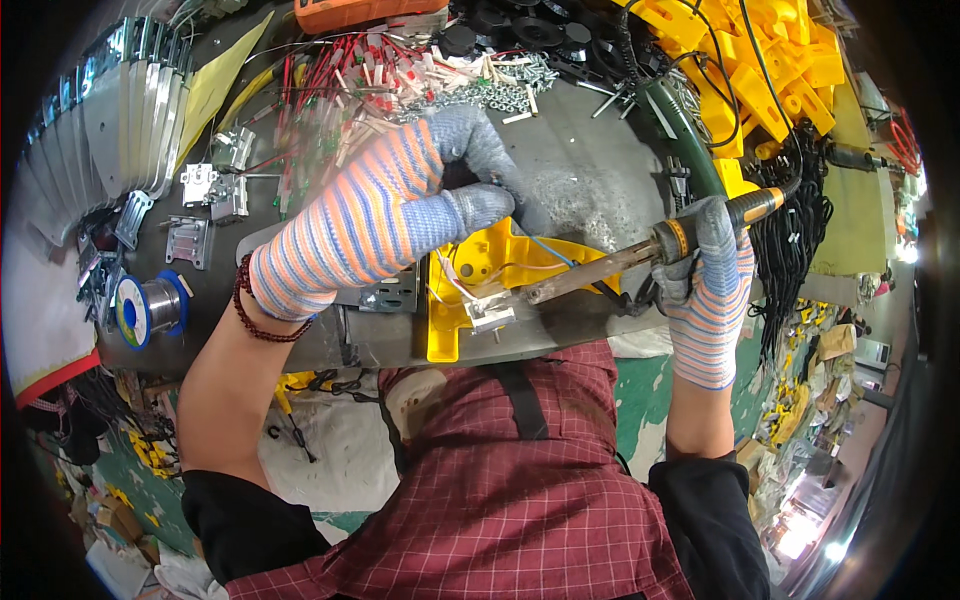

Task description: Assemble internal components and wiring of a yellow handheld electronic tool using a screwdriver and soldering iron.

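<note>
My right hand point(703, 290), in a striped knit glove with grey fingers, is wrapped round the handle of a soldering iron point(600, 268). The iron points left, its tip at a small silver metal part point(490, 312) over a yellow plastic housing point(442, 340). White, pink and blue wires run across the housing. Above it, my left hand point(400, 190), gloved alike, is closed with thumb and forefinger tips drawn together; whatever lies between them is too small to make out.
A solder spool point(150, 308) and loose metal brackets point(188, 240) lie at left, beside stacked metal plates point(130, 120). Small red and white wired parts point(350, 80) and screws point(510, 85) cover the far side. Yellow housings point(770, 70) and black cables point(795, 210) are heaped at right.
</note>
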Demonstrator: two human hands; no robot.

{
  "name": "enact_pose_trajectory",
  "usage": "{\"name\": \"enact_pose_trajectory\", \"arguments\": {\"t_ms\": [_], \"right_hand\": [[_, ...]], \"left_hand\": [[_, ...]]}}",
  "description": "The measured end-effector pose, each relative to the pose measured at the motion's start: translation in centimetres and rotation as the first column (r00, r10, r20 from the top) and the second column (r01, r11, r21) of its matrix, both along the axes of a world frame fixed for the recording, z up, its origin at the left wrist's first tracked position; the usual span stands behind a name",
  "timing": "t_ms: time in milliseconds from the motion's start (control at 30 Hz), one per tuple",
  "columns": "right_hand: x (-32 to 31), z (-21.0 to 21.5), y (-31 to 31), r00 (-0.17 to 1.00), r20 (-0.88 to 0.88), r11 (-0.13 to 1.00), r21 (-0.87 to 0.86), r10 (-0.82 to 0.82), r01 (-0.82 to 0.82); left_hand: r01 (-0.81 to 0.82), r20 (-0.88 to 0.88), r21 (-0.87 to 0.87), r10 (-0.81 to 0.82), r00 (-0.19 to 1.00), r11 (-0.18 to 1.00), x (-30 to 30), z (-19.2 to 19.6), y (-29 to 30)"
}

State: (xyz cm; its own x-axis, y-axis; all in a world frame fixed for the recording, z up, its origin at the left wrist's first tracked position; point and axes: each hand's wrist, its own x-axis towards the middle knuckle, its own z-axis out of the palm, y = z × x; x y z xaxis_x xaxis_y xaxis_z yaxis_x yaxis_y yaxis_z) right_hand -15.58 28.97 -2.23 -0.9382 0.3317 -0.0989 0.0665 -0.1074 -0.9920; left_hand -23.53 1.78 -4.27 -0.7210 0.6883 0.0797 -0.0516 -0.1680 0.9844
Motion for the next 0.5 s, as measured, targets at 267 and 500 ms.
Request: {"name": "enact_pose_trajectory", "arguments": {"t_ms": [267,500], "right_hand": [[0.2,-0.4,0.4,0.999,-0.024,1.0,-0.02,-0.023,0.022],[0.3,-0.7,0.8,1.0,0.003,0.997,-0.073,-0.013,0.013]], "left_hand": [[-0.074,-0.046,-0.113,0.07,0.997,0.991,1.3,0.3,0.6],[0.204,-0.013,-0.144,-0.208,0.978,0.968,-0.4,1.1,-0.2]]}}
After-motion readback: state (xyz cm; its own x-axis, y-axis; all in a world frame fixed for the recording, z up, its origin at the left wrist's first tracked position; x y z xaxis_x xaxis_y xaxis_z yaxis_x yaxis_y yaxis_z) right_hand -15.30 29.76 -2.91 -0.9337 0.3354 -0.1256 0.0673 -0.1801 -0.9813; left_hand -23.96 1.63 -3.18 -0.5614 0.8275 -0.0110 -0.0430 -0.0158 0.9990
